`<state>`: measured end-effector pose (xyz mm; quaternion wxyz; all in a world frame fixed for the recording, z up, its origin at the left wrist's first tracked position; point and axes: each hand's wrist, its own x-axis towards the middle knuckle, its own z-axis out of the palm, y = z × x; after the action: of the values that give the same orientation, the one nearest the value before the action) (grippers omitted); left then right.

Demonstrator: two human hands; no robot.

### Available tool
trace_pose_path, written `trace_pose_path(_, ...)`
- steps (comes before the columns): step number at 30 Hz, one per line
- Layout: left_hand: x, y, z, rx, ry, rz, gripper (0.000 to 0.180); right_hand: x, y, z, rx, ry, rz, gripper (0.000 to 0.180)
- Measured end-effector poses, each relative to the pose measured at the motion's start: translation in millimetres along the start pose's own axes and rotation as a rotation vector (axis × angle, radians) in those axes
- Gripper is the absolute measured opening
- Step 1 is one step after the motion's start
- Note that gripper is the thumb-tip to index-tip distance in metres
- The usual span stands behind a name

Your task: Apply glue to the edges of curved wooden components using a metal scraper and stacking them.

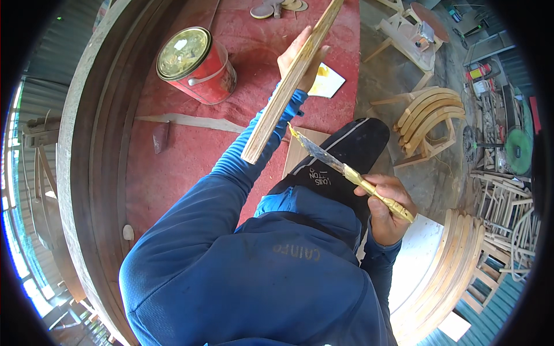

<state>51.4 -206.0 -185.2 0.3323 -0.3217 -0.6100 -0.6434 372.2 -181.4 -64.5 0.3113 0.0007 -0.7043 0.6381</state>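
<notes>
My left hand (287, 60) is closed around a long wooden strip (277, 104), its fingers partly hidden behind the wood. The strip is tilted, its lower end over my left sleeve. Closed on its yellow-smeared handle, my right hand (388, 216) holds a putty knife (345, 170). Yellow paste clings to the tip of the grey blade, which points up and left, apart from the strip. Beyond my left wrist lies a white board (330, 85) with yellow paste on it.
A red can (214, 78) with a smeared lid stands on the red surface (184, 184), near a small dark block (161, 138). Curved wooden pieces are stacked at right (430, 115) and lower right (447, 271). A thick curved wooden edge (86, 173) runs down the left.
</notes>
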Motion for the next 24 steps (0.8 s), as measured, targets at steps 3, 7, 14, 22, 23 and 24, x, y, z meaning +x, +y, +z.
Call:
trace_pose_path(3, -7.1, 3.6, -2.6, -0.002, -0.022, -0.065, 0.058, 1.5, 1.0, -4.3, -0.008, 0.040, 0.027, 0.020)
trace_pose_path(7, -19.6, 11.4, -13.6, -0.079, -0.083, -0.301, 0.063, 5.0, 1.9, -11.9, -0.078, 0.016, 0.072, 0.018)
trace_pose_path(14, -46.0, 16.7, -35.6, -0.156, -0.102, -0.322, 0.064, 4.9, 9.4, -25.9, -0.113, 0.094, 0.078, 0.020)
trace_pose_path(22, -64.4, 40.2, -55.7, -0.066, -0.143, -0.382, 0.059, 22.7, 9.6, -18.8, -0.225, 0.077, 0.082, 0.020)
trace_pose_path(23, -68.4, 39.8, -57.0, -0.293, -0.089, -0.514, 0.059, 26.8, 9.6, -15.2, -0.300, 0.031, 0.070, 0.019)
trace_pose_path(24, -68.8, 41.2, -56.9, -0.525, -0.032, -0.641, 0.059, 30.3, 11.9, -11.4, -0.303, 0.032, 0.074, 0.019)
